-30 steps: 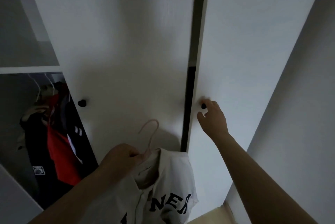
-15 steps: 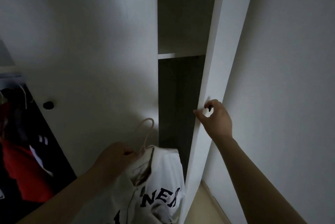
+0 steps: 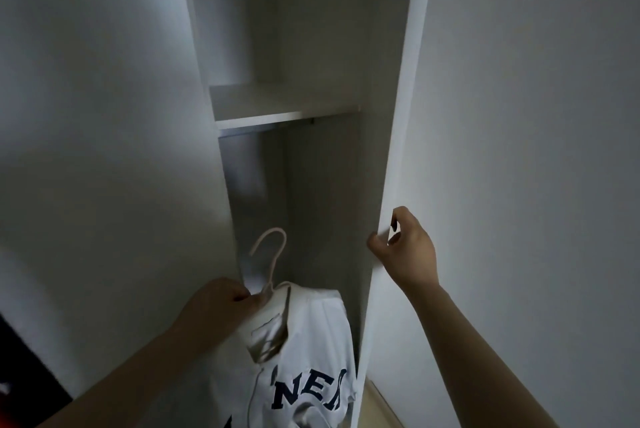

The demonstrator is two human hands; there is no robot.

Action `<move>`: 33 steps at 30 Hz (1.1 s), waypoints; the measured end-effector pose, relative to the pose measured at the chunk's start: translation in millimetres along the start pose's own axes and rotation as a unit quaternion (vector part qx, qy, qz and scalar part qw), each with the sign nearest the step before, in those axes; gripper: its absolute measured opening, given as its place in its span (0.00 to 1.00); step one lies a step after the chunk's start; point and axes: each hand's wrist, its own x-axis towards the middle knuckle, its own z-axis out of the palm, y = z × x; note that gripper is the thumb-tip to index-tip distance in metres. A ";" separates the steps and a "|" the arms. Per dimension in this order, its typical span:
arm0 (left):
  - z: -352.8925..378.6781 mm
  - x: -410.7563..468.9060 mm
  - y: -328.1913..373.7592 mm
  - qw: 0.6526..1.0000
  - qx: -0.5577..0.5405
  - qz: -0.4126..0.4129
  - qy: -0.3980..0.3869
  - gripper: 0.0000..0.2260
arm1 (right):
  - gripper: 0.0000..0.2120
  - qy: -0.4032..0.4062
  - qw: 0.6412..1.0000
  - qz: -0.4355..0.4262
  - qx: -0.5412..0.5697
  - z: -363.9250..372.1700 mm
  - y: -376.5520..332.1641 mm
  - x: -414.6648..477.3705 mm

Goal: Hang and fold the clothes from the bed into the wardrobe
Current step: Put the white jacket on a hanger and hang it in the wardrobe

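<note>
My left hand (image 3: 221, 303) grips the neck of a pale pink hanger (image 3: 272, 254) that carries a white shirt with dark letters (image 3: 304, 368), held low in front of the open wardrobe section. My right hand (image 3: 407, 251) pinches the small dark knob (image 3: 394, 221) on the white wardrobe door (image 3: 398, 136), which stands swung open, edge-on to me. Inside, a white shelf (image 3: 277, 105) crosses the compartment, with dark hollow space below it.
A closed white door (image 3: 104, 116) fills the left. Dark and red hanging clothes (image 3: 14, 375) show at the lower left edge. A plain white wall (image 3: 536, 116) stands on the right, with pale floor (image 3: 377, 410) at its foot.
My right hand has pulled the door from nearly shut to wide open, exposing the shelf and compartment. The view has swung right; the left hand still holds the hanger with the shirt.
</note>
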 end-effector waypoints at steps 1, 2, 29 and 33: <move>5.2 4.4 10.3 1.000 0.001 0.004 -0.001 0.28 | 0.15 -0.006 1.000 0.006 0.007 -7.5 8.9 2.3; 10.7 7.9 19.9 1.000 0.001 0.010 -0.002 0.27 | 0.14 -0.011 1.000 0.010 0.016 -15.0 18.2 4.9; 68.0 31.4 125.9 0.996 -0.007 0.083 -0.014 0.29 | 0.09 0.089 0.989 0.018 0.116 -88.9 102.0 -8.9; 63.4 28.8 126.5 0.993 -0.005 0.114 -0.021 0.28 | 0.17 -0.163 0.981 -0.094 0.044 -81.1 92.2 -18.6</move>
